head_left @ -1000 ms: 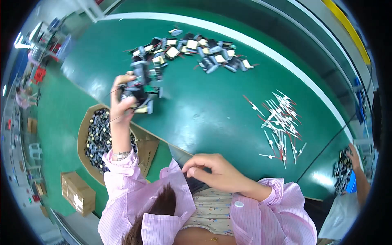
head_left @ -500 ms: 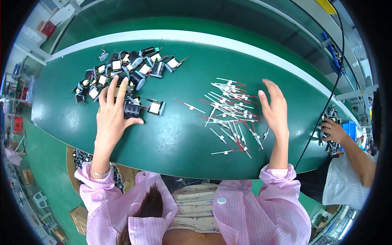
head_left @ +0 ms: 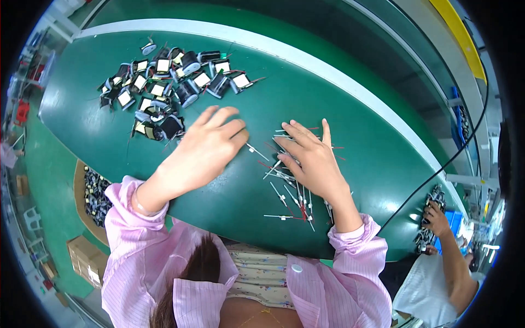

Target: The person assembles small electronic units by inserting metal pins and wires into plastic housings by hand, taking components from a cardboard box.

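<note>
My left hand [head_left: 210, 146] hovers palm down over the middle of the green table, its fingers bent and a little blurred. Their tips are beside a thin white lead with a small white block [head_left: 256, 151], and I cannot see whether they touch it. A pile of similar white leads with red wires [head_left: 298, 198] lies to the right. Over the upper part of that pile, my right hand [head_left: 311, 158] spreads its fingers, hiding many leads beneath. Left of my left hand are heaped small black coil-like parts [head_left: 188, 94] with grey ends, cream labels and thin wires.
A pale rail [head_left: 306, 65] runs along the table's far edge. At the right, another person's hand [head_left: 436, 220] handles dark parts near a blue bin [head_left: 454, 224]. Below the table's left side stand a carton full of parts [head_left: 82, 213] and a closed cardboard box [head_left: 86, 262].
My left hand has left the black parts and moved right, its fingers curling. My right hand has moved left from beside the leads to over them. The whole view has turned slightly.
</note>
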Tool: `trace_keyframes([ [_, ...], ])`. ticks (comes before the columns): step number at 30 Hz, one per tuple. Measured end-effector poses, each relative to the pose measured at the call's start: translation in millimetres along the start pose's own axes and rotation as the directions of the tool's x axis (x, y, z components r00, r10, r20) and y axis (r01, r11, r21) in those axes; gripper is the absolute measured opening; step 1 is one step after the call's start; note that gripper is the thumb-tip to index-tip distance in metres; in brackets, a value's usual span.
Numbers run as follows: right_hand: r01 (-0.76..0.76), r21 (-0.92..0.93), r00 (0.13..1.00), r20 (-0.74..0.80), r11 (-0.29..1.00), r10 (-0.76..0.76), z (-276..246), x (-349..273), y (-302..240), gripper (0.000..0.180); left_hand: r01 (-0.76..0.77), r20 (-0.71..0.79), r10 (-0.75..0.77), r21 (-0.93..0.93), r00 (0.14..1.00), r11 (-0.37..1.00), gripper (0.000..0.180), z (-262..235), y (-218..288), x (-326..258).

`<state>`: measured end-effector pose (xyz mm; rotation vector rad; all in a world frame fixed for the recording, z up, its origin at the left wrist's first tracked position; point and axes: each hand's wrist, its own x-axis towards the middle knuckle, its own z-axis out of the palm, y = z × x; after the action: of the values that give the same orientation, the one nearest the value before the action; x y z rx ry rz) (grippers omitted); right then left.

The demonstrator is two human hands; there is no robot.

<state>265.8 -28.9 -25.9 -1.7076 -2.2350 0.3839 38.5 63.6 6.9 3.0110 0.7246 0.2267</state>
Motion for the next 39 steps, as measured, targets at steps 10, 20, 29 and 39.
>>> trace_keyframes([
  [10, 0.137, -0.297, 0.976, -0.123, 0.945, -0.181, 44, 25, -47, 0.013, 0.357, -0.256, -0.383, -0.144, 0.888, 0.923, 0.025, -31, -38, -27],
  [20, 0.063, 0.113, 0.973, -0.229, 0.992, -0.036, 15, 37, -31, 0.011, 0.077, 0.127, -0.061, -0.129, 0.99, 0.989, 0.053, 20, -29, -29],
  [29, 0.05, 0.683, 0.952, -0.253, 0.729, 0.172, -31, 28, -29, 0.016, 0.109, -0.299, -0.275, -0.471, 0.914, 0.875, 0.037, 2, -29, -14],
  [39, 0.17, 0.962, 0.976, -0.194, 0.212, 0.098, -64, 10, -35, 0.015, -0.265, -0.081, -0.282, -0.649, 0.956, -0.713, 0.019, 6, -19, 15],
])
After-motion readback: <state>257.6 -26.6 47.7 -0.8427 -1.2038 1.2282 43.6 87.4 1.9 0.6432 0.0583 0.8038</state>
